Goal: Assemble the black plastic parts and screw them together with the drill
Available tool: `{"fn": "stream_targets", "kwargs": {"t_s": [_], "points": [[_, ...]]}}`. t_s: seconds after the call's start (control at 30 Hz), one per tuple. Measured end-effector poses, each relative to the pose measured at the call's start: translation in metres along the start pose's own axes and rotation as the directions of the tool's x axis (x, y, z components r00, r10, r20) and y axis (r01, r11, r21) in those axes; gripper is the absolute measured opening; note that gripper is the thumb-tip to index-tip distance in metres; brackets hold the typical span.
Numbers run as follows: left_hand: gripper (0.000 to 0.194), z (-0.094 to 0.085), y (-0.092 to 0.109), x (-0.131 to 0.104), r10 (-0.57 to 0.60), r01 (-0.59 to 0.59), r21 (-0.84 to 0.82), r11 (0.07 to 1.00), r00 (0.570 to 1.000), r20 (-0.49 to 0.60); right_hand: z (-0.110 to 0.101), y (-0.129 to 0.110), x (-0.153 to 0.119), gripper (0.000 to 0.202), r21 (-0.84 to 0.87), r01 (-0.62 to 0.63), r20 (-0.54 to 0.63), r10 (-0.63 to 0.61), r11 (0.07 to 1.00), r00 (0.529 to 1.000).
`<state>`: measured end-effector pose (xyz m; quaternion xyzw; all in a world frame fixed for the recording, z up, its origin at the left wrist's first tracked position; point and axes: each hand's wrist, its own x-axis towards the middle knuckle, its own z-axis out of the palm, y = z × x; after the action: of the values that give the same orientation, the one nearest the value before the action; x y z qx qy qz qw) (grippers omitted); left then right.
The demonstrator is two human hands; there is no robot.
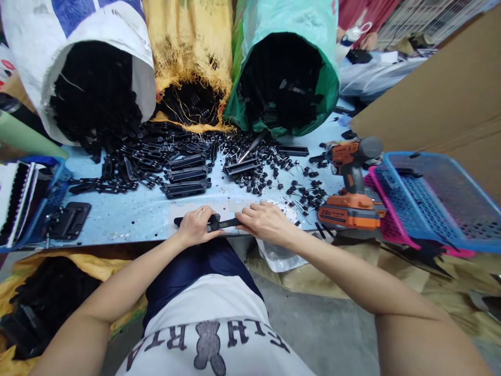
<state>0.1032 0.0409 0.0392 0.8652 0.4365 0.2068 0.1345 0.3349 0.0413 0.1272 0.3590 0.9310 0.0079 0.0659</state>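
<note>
At the front edge of the blue table [117,219], both my hands are closed on one long black plastic part [227,223]. My left hand [198,225] grips its left portion, near a round joint. Fingers of my right hand [266,222] wrap the other end and hide it. Just beyond lie several black slotted bars [186,175] stacked side by side. Another such bar [243,167] rests on a heap of small black-headed screws [256,180]. Black link-like parts [133,162] are piled at the left.
An orange cordless drill [352,183] stands right, beside blue and pink baskets [438,198]. White [144,78], yellow [188,42] and green [332,78] sacks of black parts line the back. A black plate-like part [70,220] lies left. Another person's hand [368,42] shows at back right.
</note>
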Motion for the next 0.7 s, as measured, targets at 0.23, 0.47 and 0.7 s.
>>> {"fn": "stream_targets", "kwargs": {"t_s": [0.23, 0.47, 0.7], "points": [[0.048, 0.001, 0.016, 0.03, 0.065, -0.064, -0.014, 0.998, 0.984, 0.168, 0.06, 0.017, -0.015, 0.04, 0.189, -0.029, -0.065, 0.042, 0.982, 0.997], [0.025, 0.038, 0.037, 0.137, -0.149, 0.13, 0.122, 0.984, 0.976, 0.159, 0.077, 0.03, -0.03, 0.039, 0.253, -0.194, -0.148, 0.236, 0.948, 0.96], [0.02, 0.047, 0.043, 0.152, -0.197, 0.184, 0.113, 0.976, 0.974, 0.112, 0.08, 0.062, 0.005, 0.027, 0.214, -0.636, -0.05, 0.659, 0.741, 0.75]]}}
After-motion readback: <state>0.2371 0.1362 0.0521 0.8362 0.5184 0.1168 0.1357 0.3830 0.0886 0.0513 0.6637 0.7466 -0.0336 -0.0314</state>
